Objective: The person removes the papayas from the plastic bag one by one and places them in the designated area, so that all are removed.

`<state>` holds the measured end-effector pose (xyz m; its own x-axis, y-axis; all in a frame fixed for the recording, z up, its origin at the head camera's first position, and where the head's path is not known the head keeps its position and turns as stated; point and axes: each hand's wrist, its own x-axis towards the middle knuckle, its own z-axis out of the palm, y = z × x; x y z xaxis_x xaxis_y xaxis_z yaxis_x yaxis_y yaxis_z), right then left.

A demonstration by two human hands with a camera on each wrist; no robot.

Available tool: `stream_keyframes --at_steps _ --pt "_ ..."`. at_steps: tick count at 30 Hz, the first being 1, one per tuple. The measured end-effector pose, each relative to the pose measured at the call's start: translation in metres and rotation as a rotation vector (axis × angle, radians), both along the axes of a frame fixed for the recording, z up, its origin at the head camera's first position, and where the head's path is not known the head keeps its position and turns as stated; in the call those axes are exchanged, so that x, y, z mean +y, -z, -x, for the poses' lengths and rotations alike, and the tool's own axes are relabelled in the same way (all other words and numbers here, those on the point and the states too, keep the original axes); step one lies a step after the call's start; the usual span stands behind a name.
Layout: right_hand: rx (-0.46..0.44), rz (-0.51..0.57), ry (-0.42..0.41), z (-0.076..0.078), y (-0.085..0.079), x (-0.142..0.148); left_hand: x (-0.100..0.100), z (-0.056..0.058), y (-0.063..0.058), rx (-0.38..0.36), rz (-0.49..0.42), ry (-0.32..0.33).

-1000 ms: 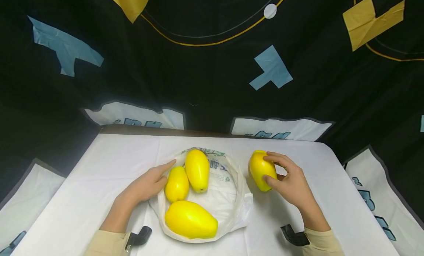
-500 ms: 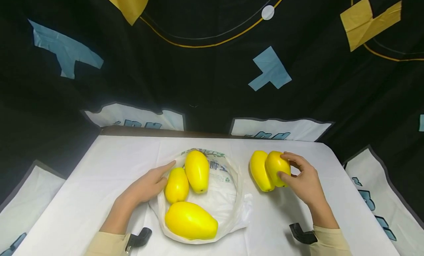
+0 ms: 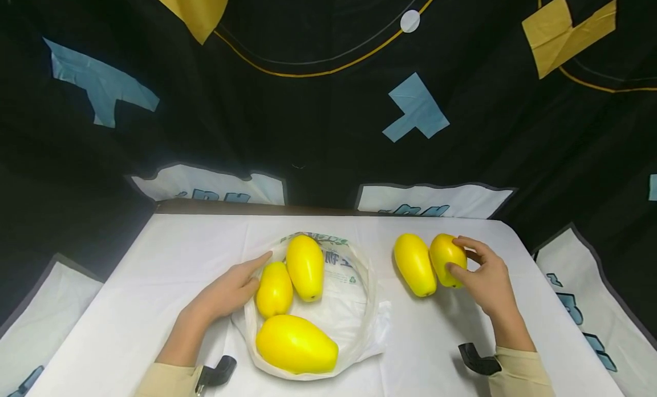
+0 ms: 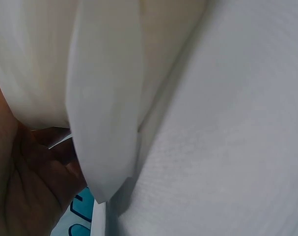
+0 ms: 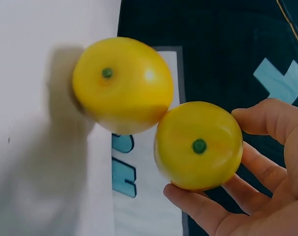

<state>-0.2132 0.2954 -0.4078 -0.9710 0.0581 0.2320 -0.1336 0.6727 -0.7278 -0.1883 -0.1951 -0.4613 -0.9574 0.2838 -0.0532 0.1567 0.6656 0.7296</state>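
Note:
An opened white plastic bag point(image 3: 344, 317) with printing on it holds a large yellow oblong fruit point(image 3: 296, 344) and two smaller ones point(image 3: 305, 267). My left hand point(image 3: 228, 288) holds the bag's left rim; in the left wrist view the bag's side hides part of that hand point(image 4: 36, 182). To the right of the bag, my right hand point(image 3: 485, 277) pinches a yellow oblong fruit point(image 3: 446, 260) between thumb and fingers. Another yellow fruit point(image 3: 414, 264) lies beside it on the table. A green spot marks the end of the held fruit point(image 5: 200, 146) in the right wrist view.
White cloth covers the table point(image 3: 195, 243). Behind it hangs a black curtain point(image 3: 328, 129) with blue and yellow tape pieces. A black curved piece sits at each wrist, the right one point(image 3: 477, 360) beside the sleeve.
My right hand has moved right with its fruit, uncovering the other fruit, which has shifted slightly right. The left hand and the bag have stayed in place.

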Motion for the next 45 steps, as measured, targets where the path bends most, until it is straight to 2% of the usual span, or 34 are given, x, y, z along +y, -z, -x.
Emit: stream_keyframes --at_steps 9,17,28,32,37,40,45 --pt "-0.135 0.012 0.067 0.006 0.011 0.016 -0.001 0.000 0.001 0.017 0.004 0.005" --pt "-0.255 0.021 0.071 0.016 0.029 0.028 0.000 0.000 0.002 0.021 0.002 0.012" --pt "-0.284 0.051 0.061 0.020 0.037 0.033 0.002 0.001 -0.001 0.015 0.019 0.007" --pt "-0.233 0.048 0.054 0.018 0.032 0.031 0.001 0.000 0.000 0.001 0.022 0.003" --pt "-0.082 0.051 0.037 0.013 0.017 0.019 0.001 0.000 -0.001 0.028 0.022 0.011" --pt "-0.004 0.066 0.004 0.009 0.007 0.006 0.001 0.000 -0.002 0.041 0.024 0.019" --pt "0.069 0.058 -0.087 0.005 -0.007 -0.020 0.001 0.000 -0.002 0.033 0.020 0.020"
